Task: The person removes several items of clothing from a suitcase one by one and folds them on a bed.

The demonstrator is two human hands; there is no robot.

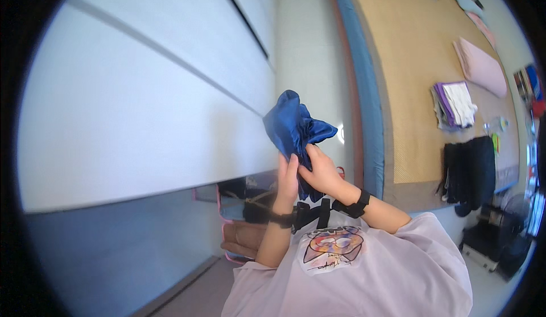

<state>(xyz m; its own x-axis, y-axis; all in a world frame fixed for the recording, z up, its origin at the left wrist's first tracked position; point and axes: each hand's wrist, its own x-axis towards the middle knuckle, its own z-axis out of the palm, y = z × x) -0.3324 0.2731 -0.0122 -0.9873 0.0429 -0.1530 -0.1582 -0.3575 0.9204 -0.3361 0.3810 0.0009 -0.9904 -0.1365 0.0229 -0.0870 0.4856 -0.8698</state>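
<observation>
A shiny dark blue cloth item (290, 120), bunched and crumpled, is held up in front of my body. My left hand (288, 178) grips its lower left side, with the thumb against the fabric. On the other side my right hand (320, 169) pinches the same cloth, fingers bent around a gathered part. Darker folds of fabric hang below and between the two hands. What kind of garment or cloth it is cannot be told from its bunched shape. Both wrists wear black bands.
A white cabinet front (140, 116) rises close on the left. To the right stands a bed with a woven mat (413, 103), bearing folded clothes (454, 105), black garments (469, 174) and a folded pink bedding item (482, 67). Pink-edged storage bags (241, 236) sit low beside my left arm.
</observation>
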